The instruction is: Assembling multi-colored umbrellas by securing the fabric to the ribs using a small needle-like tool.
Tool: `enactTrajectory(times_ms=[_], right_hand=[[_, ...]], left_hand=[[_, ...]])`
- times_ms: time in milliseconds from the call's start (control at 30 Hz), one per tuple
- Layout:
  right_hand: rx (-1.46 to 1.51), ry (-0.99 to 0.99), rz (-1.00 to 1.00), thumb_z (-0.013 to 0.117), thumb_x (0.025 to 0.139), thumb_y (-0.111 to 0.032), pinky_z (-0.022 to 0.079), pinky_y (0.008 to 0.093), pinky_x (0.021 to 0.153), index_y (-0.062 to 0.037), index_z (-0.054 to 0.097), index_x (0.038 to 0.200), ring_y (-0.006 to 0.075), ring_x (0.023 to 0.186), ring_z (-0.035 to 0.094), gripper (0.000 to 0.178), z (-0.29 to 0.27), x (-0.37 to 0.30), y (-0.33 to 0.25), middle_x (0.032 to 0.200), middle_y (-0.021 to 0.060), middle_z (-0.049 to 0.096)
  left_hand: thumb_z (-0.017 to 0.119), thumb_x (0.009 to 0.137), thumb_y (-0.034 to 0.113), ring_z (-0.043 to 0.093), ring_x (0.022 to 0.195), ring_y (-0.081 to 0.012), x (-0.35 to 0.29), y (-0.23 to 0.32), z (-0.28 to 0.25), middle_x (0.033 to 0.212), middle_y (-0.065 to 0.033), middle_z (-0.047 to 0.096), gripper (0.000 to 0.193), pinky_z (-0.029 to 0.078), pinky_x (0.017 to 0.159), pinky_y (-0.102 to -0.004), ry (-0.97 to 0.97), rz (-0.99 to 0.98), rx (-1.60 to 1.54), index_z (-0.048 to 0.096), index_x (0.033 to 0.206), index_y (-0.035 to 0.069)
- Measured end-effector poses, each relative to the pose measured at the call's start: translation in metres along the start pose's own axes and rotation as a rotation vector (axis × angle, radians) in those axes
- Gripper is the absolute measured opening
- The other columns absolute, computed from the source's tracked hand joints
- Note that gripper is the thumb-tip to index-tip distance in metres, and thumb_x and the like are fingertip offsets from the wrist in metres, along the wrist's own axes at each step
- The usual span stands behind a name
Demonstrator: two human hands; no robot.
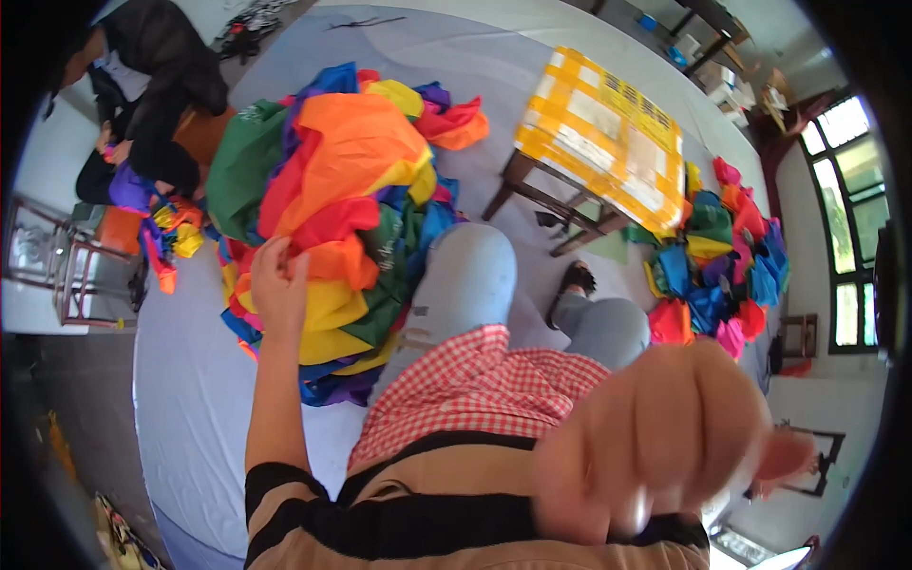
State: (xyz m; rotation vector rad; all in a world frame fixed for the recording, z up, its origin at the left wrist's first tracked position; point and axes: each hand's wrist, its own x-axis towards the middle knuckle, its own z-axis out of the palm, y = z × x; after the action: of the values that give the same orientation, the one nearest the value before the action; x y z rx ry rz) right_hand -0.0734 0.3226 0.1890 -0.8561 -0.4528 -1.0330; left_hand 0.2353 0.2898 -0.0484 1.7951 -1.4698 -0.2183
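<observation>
I observe the left hand (277, 285) raised from a bare forearm that rises near-vertically out of a striped brown-and-black sleeve (285, 484). Its fingers are curled and closed on the edge of a red fabric piece (318, 228), at the near side of a large heap of coloured fabric bags (332, 190). The heap lies on a pale grey floor sheet (190, 380), just left of the person's bent knee in light denim (465, 275). The bags look thin and soft, crumpled in loose folds; orange, yellow, green, blue and purple show.

The right hand (665, 437) sits very close to the camera, blurred, knuckles toward the lens and fingers curled inward. I cannot tell whether it grips anything.

A red-and-white checked cloth (475, 380) covers the lap. A dark wooden stool (560, 204) carries a flat carton wrapped in yellow tape (603, 133). To its right lies a second, smaller pile of folded bags (722, 275), more compact in shape. At upper left another person in dark clothing (152, 85) sits near further bags (171, 233).
</observation>
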Motion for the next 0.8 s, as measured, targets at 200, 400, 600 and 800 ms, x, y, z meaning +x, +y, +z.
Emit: enactTrajectory(times_ms=[200,400,600,800], right_hand=[[-0.403,0.732,0.083,0.046,0.1,-0.042,0.032,0.0298,0.064,-0.0108,0.04,0.07,0.0099,0.045,0.033,0.044,-0.04,-0.097,-0.04,0.055,-0.0018,0.035],[-0.359,0.905,-0.01,0.046,0.1,-0.036,0.033,0.0302,0.063,-0.0103,0.04,0.074,0.0089,0.046,0.03,0.037,-0.042,-0.164,-0.059,0.057,-0.0022,0.031],[-0.447,0.837,-0.051,0.046,0.101,-0.032,0.035,0.0298,0.064,-0.0099,0.04,0.077,0.009,0.047,0.029,0.032,-0.027,-0.194,-0.08,0.059,-0.0024,0.031],[-0.725,0.897,0.112,0.051,0.097,-0.025,0.037,0.0277,0.06,-0.0086,0.045,0.076,0.0084,0.053,0.038,0.027,-0.025,-0.197,-0.076,0.063,-0.0043,0.037]], left_hand=[[0.079,0.073,0.024,0.053,0.117,-0.0305,0.073,0.006,0.018,0.133,-0.0111,0.052,0.057,0.047,0.095,-0.0369,0.105,0.102,0.094,0.058,0.123,0.008],[0.073,0.079,0.023,0.06,0.105,-0.0277,0.113,-0.043,0.053,0.121,-0.0117,0.059,0.031,0.05,0.086,-0.0362,-0.054,0.11,0.425,0.064,0.103,0.005],[0.059,0.091,0.017,0.052,0.074,-0.0138,0.212,0.07,-0.042,0.079,-0.0072,0.061,0.019,0.045,0.072,-0.0291,0.286,0.273,-0.169,0.062,0.096,-0.002],[0.064,0.088,0.032,0.06,0.072,-0.0169,0.229,0.298,-0.139,0.082,-0.0074,0.067,0.036,0.048,0.071,-0.0313,0.13,0.771,-0.179,0.065,0.103,0.0]])
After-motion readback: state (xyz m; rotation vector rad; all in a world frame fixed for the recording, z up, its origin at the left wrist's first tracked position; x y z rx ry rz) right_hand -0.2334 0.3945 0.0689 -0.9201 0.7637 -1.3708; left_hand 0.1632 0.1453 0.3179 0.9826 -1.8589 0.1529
